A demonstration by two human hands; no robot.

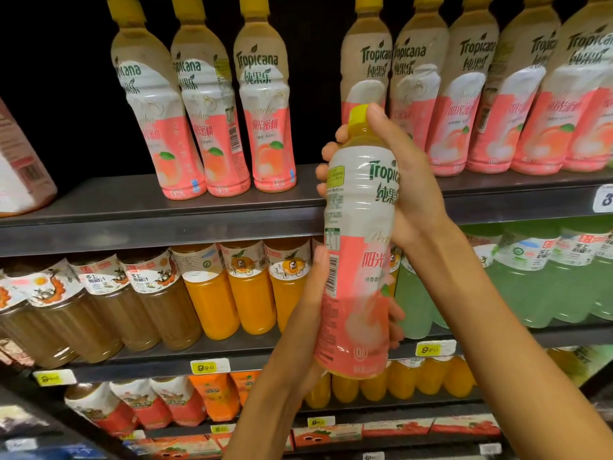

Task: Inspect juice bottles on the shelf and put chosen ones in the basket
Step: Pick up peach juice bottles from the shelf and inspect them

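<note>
Peach Tropicana bottle (360, 247) held up at frame centre, in front of the shelves, nearly upright with a slight tilt, yellow cap up, barcode and nutrition panel facing left, pink lower label and white upper label. Gripped by both hands: right hand (408, 180) wrapped round the neck and upper body from the right side, thumb up by the cap, fingertips showing past the bottle's left edge; left hand (318, 310) curled round the lower half from below left, thumb lying along the barcode side, fingertips peeking out on the right of the bottle. Both forearms rising from the bottom of the frame. Behind, on the upper shelf (166, 224), a row of matching peach bottles: three at upper left (205, 127), a gap right behind the held bottle, more at upper right (497, 111). Carton (20, 167) at far left edge on the same shelf. Middle shelf: brownish juice bottles (99, 310) at left, orange juice bottles (245, 287) centre, pale green drink bottles (530, 277) at right. Yellow price tags (209, 367) on the shelf edge below. Lower shelves: small orange bottles (414, 380) and red-orange cartons (212, 396). No basket in view.
</note>
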